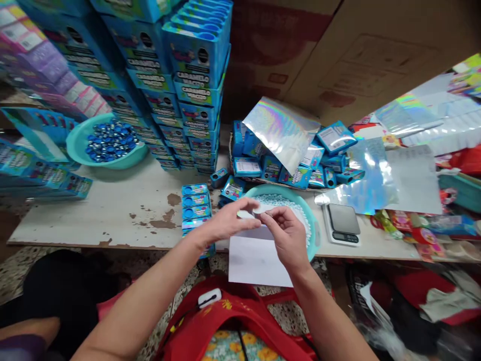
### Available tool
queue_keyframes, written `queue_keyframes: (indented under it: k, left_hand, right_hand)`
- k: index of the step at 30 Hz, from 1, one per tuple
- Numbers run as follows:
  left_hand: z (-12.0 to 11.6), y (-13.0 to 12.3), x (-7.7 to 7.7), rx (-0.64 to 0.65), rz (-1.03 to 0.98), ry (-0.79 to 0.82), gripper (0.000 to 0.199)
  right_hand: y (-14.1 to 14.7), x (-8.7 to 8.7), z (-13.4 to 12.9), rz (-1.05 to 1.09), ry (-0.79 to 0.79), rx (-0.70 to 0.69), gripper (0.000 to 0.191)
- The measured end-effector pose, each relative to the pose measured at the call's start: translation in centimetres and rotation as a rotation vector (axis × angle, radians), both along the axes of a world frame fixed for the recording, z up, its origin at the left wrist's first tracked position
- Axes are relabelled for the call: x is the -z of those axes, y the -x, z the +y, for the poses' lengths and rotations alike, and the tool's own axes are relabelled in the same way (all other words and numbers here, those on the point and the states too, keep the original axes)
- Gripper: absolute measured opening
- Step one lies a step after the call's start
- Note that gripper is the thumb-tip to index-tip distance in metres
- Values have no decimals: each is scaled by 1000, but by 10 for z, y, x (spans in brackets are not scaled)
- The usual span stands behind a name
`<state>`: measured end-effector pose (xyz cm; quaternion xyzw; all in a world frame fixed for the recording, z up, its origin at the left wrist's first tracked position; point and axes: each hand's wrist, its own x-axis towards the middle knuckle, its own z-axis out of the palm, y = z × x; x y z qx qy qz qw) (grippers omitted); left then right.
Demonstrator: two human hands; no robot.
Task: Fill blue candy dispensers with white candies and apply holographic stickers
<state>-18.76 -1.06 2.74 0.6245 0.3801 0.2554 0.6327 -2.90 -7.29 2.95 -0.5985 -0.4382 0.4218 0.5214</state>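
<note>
Over a turquoise bowl (pixel 314 235) of small pale blue and white pellets (pixel 276 194), my two hands meet around a small flat white piece (pixel 264 207), too small to name. My left hand (pixel 227 221) reaches in from the left, thumb and fingers curved about the piece's near end. My right hand (pixel 289 235) pinches its other side between thumb and fingertips. Below them a white sheet of paper (pixel 255 263) juts past the table's front edge and overlaps the bowl. Left of my left hand stands a row of small blue packets (pixel 195 200).
Behind the bowl lies a heap of blue packets (pixel 270 168) under a shiny silver sheet (pixel 280 128). A digital scale (pixel 342 224) sits at right. Stacked blue boxes (pixel 199 75) rise at back left, beside a turquoise basin (pixel 82 155) of blue-and-silver pieces. A large cardboard box (pixel 361 55) stands behind.
</note>
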Motion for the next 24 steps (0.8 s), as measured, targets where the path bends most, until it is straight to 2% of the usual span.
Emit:
queue_keyframes:
  k: [2, 7, 10, 13, 18, 20, 24]
  left_hand:
    - [-23, 17, -4, -17, 30, 86, 26]
    - [-57, 83, 1, -237, 278, 102, 24]
    - [-55, 127, 8, -313, 336, 80, 19]
    - [-38, 155, 24, -326, 386, -15, 14]
    - [-15, 163, 62, -361, 384, -23, 11]
    - [-17, 159, 74, -411, 436, -33, 14]
    - [-36, 148, 84, -564, 587, -87, 32]
  right_hand:
    - [16, 2, -3, -17, 27, -16, 20]
    - [76, 27, -3, -169, 63, -81, 19]
    - [113, 41, 8, -270, 51, -132, 15]
    - [139, 54, 26, -335, 31, -140, 13]
    - [154, 73, 43, -461, -9, -91, 11]
    - [154, 78, 43, -472, -15, -52, 8]
    - [154, 81, 44, -482, 33, -48, 26]
